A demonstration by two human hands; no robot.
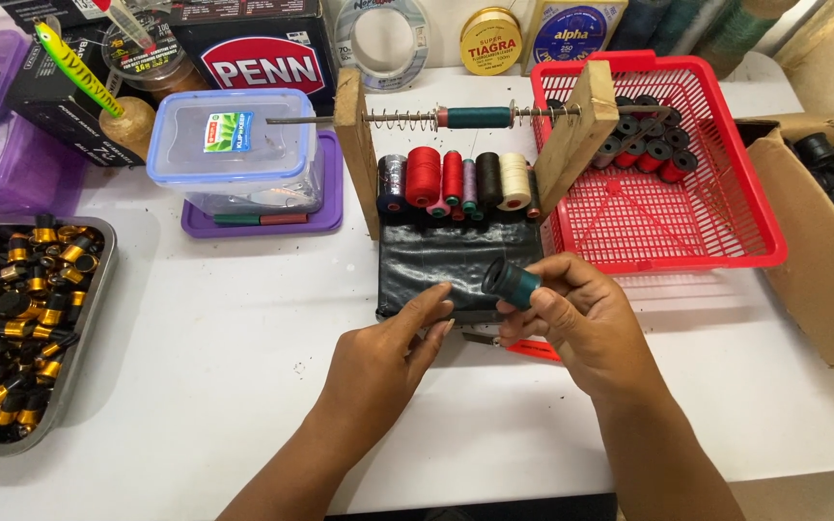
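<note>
Right hand [586, 323] is pinching a teal-wrapped black tube [511, 282] above the bench [243, 338]; left hand [383, 362] fingers are lying loosely together, touching nothing visible; red basket [716, 222] is holding few finished pieces, so most work seems left.

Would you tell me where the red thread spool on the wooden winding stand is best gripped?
Grip the red thread spool around its upper wound body, coming from above. It stands upright in a tight row, a dark spool on one side and a slimmer red one on the other; only its top is free.
</note>
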